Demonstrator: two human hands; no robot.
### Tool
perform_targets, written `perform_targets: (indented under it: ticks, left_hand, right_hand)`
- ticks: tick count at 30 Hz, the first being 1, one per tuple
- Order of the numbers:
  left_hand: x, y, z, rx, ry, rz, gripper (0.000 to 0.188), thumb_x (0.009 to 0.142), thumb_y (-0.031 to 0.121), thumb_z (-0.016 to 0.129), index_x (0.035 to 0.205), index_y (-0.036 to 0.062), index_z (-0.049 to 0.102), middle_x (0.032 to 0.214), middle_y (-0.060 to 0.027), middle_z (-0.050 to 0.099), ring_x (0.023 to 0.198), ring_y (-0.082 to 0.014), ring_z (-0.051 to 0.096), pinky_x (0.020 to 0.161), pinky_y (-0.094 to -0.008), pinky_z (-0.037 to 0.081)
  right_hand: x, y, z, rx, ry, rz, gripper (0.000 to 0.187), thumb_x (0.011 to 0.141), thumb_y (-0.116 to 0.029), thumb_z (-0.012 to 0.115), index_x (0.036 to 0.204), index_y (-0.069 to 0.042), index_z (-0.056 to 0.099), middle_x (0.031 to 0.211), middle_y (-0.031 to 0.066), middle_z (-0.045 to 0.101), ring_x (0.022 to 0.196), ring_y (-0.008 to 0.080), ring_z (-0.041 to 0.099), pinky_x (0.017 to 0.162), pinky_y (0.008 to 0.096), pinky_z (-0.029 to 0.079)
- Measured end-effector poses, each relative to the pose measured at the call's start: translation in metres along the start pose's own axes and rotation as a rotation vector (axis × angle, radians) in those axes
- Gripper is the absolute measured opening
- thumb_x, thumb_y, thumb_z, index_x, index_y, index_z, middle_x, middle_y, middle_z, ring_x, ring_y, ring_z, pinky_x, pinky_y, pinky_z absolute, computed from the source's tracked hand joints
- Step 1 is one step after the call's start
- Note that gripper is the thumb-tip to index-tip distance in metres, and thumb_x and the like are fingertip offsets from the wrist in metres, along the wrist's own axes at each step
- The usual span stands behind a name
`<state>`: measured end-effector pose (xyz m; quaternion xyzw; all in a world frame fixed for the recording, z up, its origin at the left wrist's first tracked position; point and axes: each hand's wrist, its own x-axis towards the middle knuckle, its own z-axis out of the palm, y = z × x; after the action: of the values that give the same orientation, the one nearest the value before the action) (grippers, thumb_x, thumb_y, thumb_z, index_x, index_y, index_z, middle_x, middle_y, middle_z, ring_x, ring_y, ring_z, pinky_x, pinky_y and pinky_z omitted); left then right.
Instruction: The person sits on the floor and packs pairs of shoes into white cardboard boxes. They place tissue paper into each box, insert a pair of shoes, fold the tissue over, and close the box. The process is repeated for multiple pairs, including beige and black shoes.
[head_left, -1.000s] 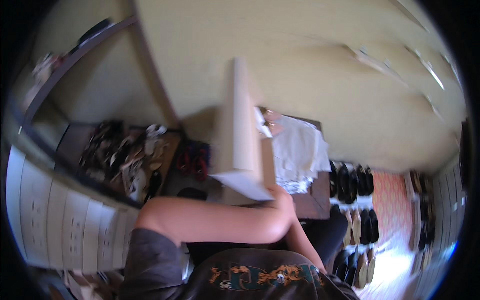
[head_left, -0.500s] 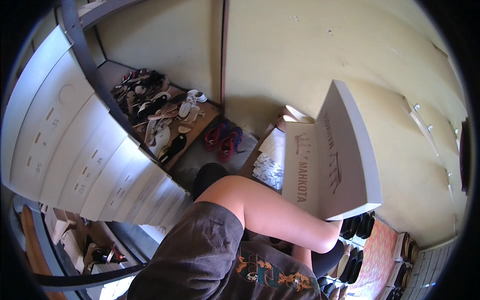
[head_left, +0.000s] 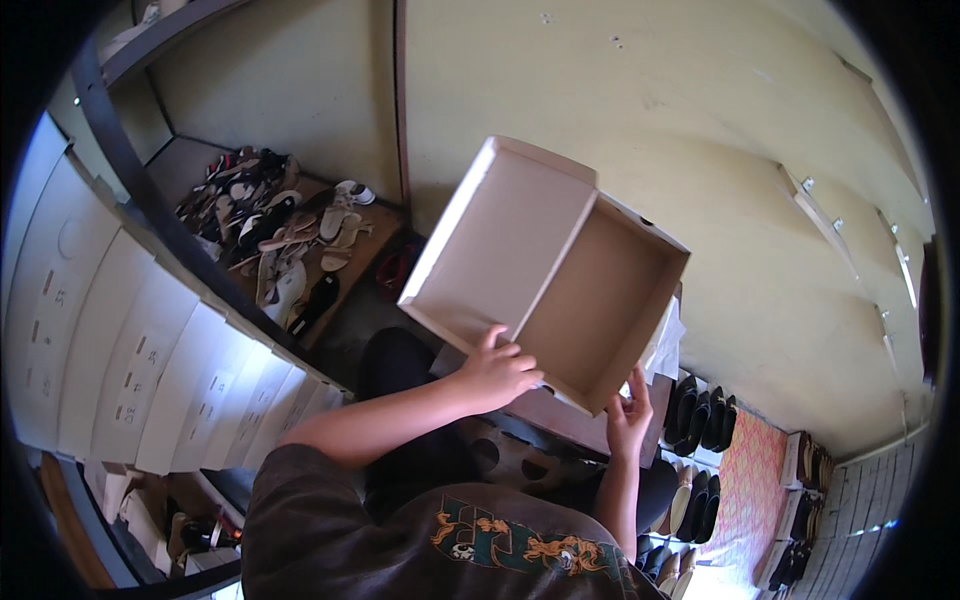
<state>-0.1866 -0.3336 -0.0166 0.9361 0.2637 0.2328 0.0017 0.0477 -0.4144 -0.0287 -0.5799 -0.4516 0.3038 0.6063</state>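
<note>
An open cardboard shoebox (head_left: pixel 605 300), brown inside, is tilted in front of me with its inside facing me. Its lid part (head_left: pixel 505 235) lies open to the left, joined along the middle or set against it; I cannot tell which. My left hand (head_left: pixel 497 375) grips the near edge where lid and box meet, thumb and fingers at the rim. My right hand (head_left: pixel 630 408) holds the box's near right corner with bent fingers. Inside the box, only bare cardboard shows. White paper (head_left: pixel 668 340) is partly visible behind its right side.
Stacked white shoeboxes (head_left: pixel 125 350) rise at my left beside a dark metal shelf frame (head_left: pixel 160 200). A heap of sandals and shoes (head_left: pixel 270 215) covers a board at the far left. Black shoes (head_left: pixel 700 415) stand in rows at right, near a reddish patterned sheet (head_left: pixel 750 480).
The box has moved left and turned, so its brown inside faces me instead of its printed white surfaces. My left arm has drawn back to the left, and both hands now show on the box.
</note>
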Motion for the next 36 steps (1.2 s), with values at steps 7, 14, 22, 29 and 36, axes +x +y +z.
perform_targets:
  ticks: [7,14,22,29,36]
  left_hand:
    - [-0.012,0.0,-0.03,-0.027,-0.047,-0.124,0.015,0.083,0.026,0.056,0.091,0.0201,0.068,0.084,0.0041,0.06,0.082,-0.0135,0.058,0.099,-0.055,0.021]
    - [-0.016,0.016,-0.04,-0.016,-0.203,-0.167,0.014,0.082,0.029,0.058,0.086,0.0214,0.069,0.077,0.0054,0.062,0.078,-0.0115,0.058,0.099,-0.0552,0.017]
    - [-0.023,0.038,-0.007,-0.063,-0.299,-0.229,0.015,0.081,0.029,0.059,0.087,0.0205,0.07,0.079,0.0054,0.063,0.083,-0.0126,0.057,0.098,-0.059,0.016]
    - [-0.01,0.048,-0.002,-0.042,-0.326,-0.201,0.016,0.082,0.028,0.058,0.088,0.0195,0.069,0.078,0.0048,0.063,0.082,-0.0135,0.058,0.097,-0.0595,0.02]
    - [-0.004,0.059,0.001,-0.064,-0.341,-0.203,0.015,0.082,0.028,0.058,0.089,0.0209,0.069,0.08,0.0047,0.063,0.082,-0.0138,0.059,0.096,-0.0576,0.022]
  right_hand:
    - [0.009,-0.019,0.02,0.004,-0.101,0.042,0.053,0.079,0.003,0.051,0.131,0.003,0.038,0.121,0.0131,0.052,0.077,0.0111,0.058,0.063,0.0207,0.049]
    - [0.011,0.012,0.016,-0.102,-0.204,0.048,0.05,0.078,-0.007,0.058,0.126,0.001,0.045,0.113,0.0205,0.057,0.082,0.0118,0.06,0.064,0.0248,0.051]
    - [0.003,0.037,-0.008,-0.179,-0.344,0.193,0.049,0.082,-0.02,0.062,0.124,-0.002,0.046,0.111,0.0135,0.059,0.084,0.0171,0.062,0.068,0.03,0.052]
    - [0.07,0.072,-0.046,-0.664,-0.226,-0.22,0.033,0.08,-0.019,0.06,0.11,-0.006,0.057,0.108,0.0116,0.058,0.095,0.0266,0.058,0.08,0.0371,0.046]
    - [0.116,0.105,-0.043,-1.04,-0.268,-0.238,0.035,0.075,-0.027,0.06,0.106,-0.01,0.058,0.119,0.01,0.052,0.112,0.0281,0.048,0.089,0.0456,0.039]
